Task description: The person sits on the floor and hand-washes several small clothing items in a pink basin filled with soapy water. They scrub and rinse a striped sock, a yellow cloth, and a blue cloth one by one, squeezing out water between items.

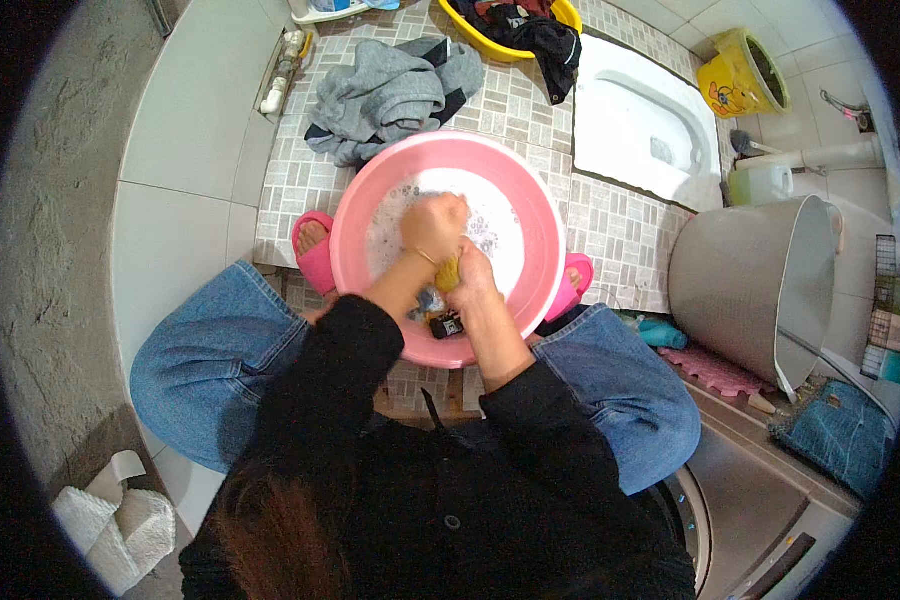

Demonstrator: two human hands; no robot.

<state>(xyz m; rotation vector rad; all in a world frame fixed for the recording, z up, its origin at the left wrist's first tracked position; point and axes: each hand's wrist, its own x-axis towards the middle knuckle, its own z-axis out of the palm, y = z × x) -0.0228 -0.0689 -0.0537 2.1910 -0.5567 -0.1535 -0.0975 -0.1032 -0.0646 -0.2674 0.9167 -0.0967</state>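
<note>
A pink basin [547,240] of foamy water [505,262] stands on the floor between my feet. Both of my hands are over its middle, close together. My left hand [435,226] is blurred and curled like a fist; what it holds, if anything, is hidden. Just below and to its right, my right hand [471,274] closes round a small yellow piece that looks like wet cloth [449,276]. Under my wrists, near the basin's front wall, lies a dark item with pale marks [447,324], partly covered by my arms.
Grey clothes [390,95] lie heaped on the tiles beyond the basin. Behind is a yellow basin [490,46] with dark clothes. To the right are a squat toilet [635,120], a yellow bucket [735,80], a large grey tub [735,290] and a light-green jug [760,185].
</note>
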